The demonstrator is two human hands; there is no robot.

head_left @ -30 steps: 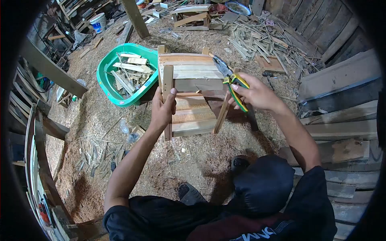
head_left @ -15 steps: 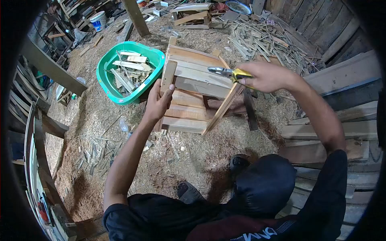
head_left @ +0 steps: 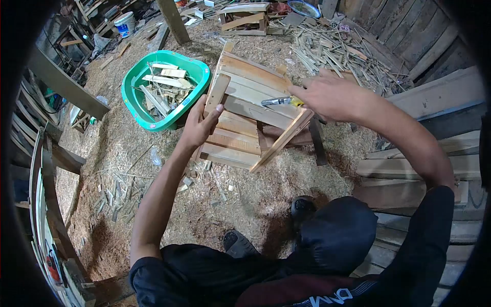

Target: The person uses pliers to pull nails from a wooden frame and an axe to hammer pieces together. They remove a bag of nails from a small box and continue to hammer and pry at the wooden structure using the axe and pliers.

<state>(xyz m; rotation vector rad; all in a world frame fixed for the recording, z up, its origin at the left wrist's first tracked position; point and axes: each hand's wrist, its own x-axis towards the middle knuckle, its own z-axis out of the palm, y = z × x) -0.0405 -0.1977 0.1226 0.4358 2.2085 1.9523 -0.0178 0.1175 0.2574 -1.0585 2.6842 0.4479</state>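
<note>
My left hand (head_left: 202, 123) is wrapped round the near-left post of a slatted wooden crate (head_left: 243, 110), which sits tilted in front of me. In my right hand (head_left: 337, 97) is a pair of pliers (head_left: 276, 102) with yellow grips, its metal jaws pointing left over the crate's pale slats. The fingers are closed on the grips, close above the crate's right-hand rail. A dark wooden piece (head_left: 317, 140) stands just right of the crate, partly behind that rail.
Left of the crate is a green plastic tub (head_left: 130, 105) holding wood offcuts. A pile of thin wood strips (head_left: 332, 53) lies at the back right. Stacked boards (head_left: 424, 169) line the right side. A wooden post (head_left: 173, 23) rises behind the tub, and shavings cover the floor.
The crate has turned clockwise a little, its top leaning right, with my left hand on it. My right hand has rotated and the pliers have dropped slightly lower, nearer the slats.
</note>
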